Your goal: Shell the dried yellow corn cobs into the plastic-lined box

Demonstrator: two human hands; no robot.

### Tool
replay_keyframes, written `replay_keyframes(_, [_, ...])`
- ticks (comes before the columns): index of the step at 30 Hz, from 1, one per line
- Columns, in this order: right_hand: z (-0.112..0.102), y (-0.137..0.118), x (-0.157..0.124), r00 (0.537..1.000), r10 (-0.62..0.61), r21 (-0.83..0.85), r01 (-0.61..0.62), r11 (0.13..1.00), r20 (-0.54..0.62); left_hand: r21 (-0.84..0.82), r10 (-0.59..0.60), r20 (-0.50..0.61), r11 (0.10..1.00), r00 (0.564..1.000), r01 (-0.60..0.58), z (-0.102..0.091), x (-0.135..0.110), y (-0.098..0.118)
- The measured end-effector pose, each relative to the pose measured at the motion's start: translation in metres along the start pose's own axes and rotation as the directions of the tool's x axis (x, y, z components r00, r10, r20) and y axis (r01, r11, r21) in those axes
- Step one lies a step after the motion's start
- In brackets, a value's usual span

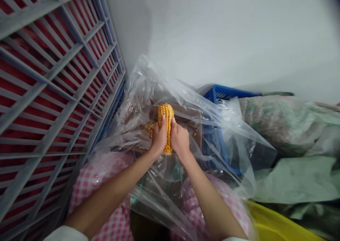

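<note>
A yellow ear of corn (168,133) is held upright between my two hands, in the middle of the head view. My left hand (159,136) wraps its left side, with the thumb lying along the kernels. On the other side my right hand (180,138) grips it the same way, thumb pointing up the ear. Beneath them spreads a clear plastic sheet or bag (148,81), crumpled and draped over my knees. Some loose yellow kernels (149,129) show just left of my left hand. Most of my fingers are hidden behind the ear.
Slatted grey crates (77,99) with red behind them rise along the left. To the right stand a blue plastic basket (225,91) and a stuffed woven sack (287,124). Something yellow (276,221) lies at the lower right. A pale wall (225,32) closes off the back.
</note>
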State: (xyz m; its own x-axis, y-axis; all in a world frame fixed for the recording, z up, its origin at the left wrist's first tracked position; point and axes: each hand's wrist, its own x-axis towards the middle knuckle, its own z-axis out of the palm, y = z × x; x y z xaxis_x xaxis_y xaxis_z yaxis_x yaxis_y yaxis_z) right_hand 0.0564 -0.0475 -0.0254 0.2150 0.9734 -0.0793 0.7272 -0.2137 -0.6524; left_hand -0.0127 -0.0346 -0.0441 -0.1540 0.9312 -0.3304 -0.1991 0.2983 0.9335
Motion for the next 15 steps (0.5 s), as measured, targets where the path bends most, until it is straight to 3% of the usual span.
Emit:
replay_keyframes(6, [-0.006,0.007,0.006,0.998,-0.056,0.015,0.056,0.998,0.023,-0.157,-0.112,0.071,0.98,0.991,0.122,0.0,0.0,0.0])
replay_keyframes(12, [-0.023,0.012,0.008,0.956,0.129,0.268,-0.201,0.942,0.265,-0.13,-0.076,0.087,0.988,0.993,0.087,0.004,-0.002,0.006])
replay_keyframes(15, [-0.021,0.006,0.002,0.98,0.134,0.09,-0.148,0.985,0.144,-0.116,-0.032,0.054,0.993,0.998,0.038,0.005,-0.002,0.004])
